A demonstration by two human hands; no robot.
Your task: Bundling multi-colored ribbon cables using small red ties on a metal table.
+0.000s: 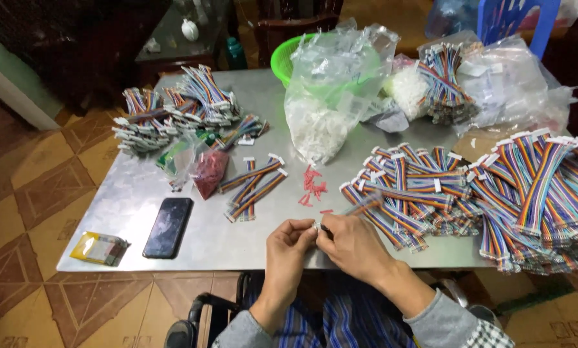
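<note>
The left hand and right hand meet at the near edge of the counter, fingertips pinched together over a small white connector. Both hands are closed in a fine pinch: the left on the connector, the right on the end of a ribbon cable that runs up and right toward the cable pile. The exact contact is too small to read clearly.

Risks, as a judgement: the connector is tiny and held only by fingertips right at the counter's edge, so a slip could drop it to the lap or floor. The cable's tail lies against the pile, and a tug could drag neighbouring cables along or snag it. The loose red pieces lie just beyond the hands and could be swept aside by a wrist.

Both forearms come up from below, wrists bent inward, the right hand lying over the left's fingertips, thumbs facing each other.

Further off lie a phone, a yellow packet, a bag of red parts, a clear bag and a green basket.
</note>
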